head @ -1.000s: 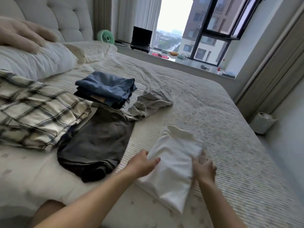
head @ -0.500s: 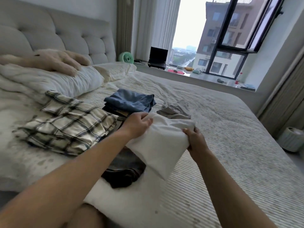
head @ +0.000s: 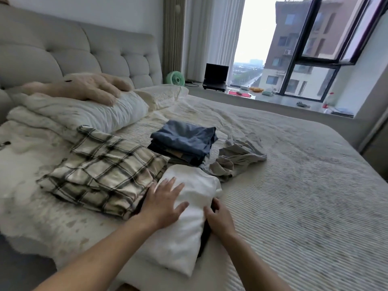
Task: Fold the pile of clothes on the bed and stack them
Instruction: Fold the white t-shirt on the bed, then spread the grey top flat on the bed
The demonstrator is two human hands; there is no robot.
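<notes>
You have just carried the folded white garment (head: 189, 223) across and set it on the dark garment (head: 204, 238), your left hand (head: 162, 203) pressing flat on top, your right hand (head: 219, 217) loosely curled against its right edge, so only the crumpled grey garment (head: 237, 158) ahead of your right hand looks unfolded.

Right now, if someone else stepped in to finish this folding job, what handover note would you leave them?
Left hand: open, flat on the folded white garment.
Right hand: fingers at that garment's right edge, where it lies over a dark garment.
Done: plaid piece and blue stack lie folded on the bed.
Left: the crumpled grey garment is unfolded; the folded lots lie apart.
</notes>
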